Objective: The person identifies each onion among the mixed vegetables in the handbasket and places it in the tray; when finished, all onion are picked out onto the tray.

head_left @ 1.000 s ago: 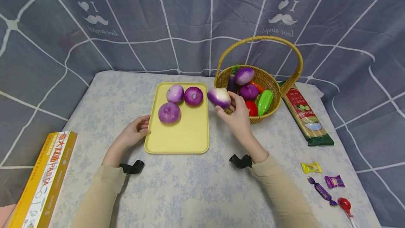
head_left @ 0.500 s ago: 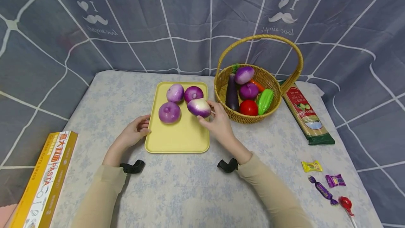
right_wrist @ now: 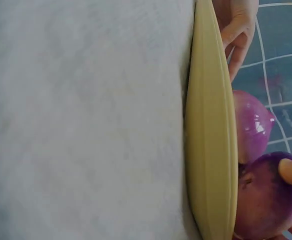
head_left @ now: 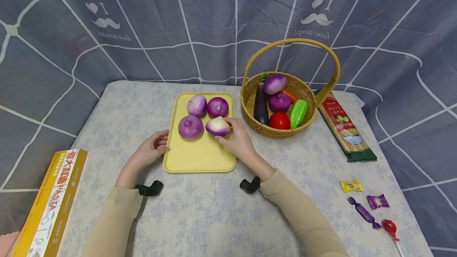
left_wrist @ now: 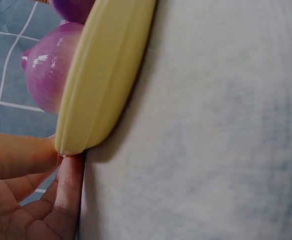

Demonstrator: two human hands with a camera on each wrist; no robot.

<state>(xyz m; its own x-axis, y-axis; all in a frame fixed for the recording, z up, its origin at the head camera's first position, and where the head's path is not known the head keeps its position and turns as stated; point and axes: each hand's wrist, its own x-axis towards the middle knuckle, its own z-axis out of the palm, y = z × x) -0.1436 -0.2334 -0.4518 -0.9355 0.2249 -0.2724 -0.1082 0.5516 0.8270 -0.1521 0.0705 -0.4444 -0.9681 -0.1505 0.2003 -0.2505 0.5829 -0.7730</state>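
A purple-and-white onion (head_left: 218, 126) is in my right hand (head_left: 238, 139), thumb on the near side and fingers on the far side. It sits low over the yellow tray (head_left: 200, 158), beside three other onions: a pale one (head_left: 197, 105), a dark purple one (head_left: 217, 107) and a large purple one (head_left: 191, 127). The right wrist view shows my thumb pressed on the held onion (right_wrist: 266, 200), right by the tray's inner edge. At the tray's left side, my left hand (head_left: 151, 148) pinches the rim; in the left wrist view the thumb (left_wrist: 23, 154) meets it from above, a finger from below.
A wicker basket (head_left: 262, 129) with a tall handle stands back right, holding an eggplant, tomato, green pepper, carrot and more onions. Beside it lies a pasta packet (head_left: 346, 130). Wrapped candies (head_left: 351, 186) and a red lollipop (head_left: 390, 228) lie front right. Boxes (head_left: 53, 201) stand at left.
My right hand has carried the onion left from beside the basket, then down to the tray next to the large purple onion. My left hand has stayed at the rim.
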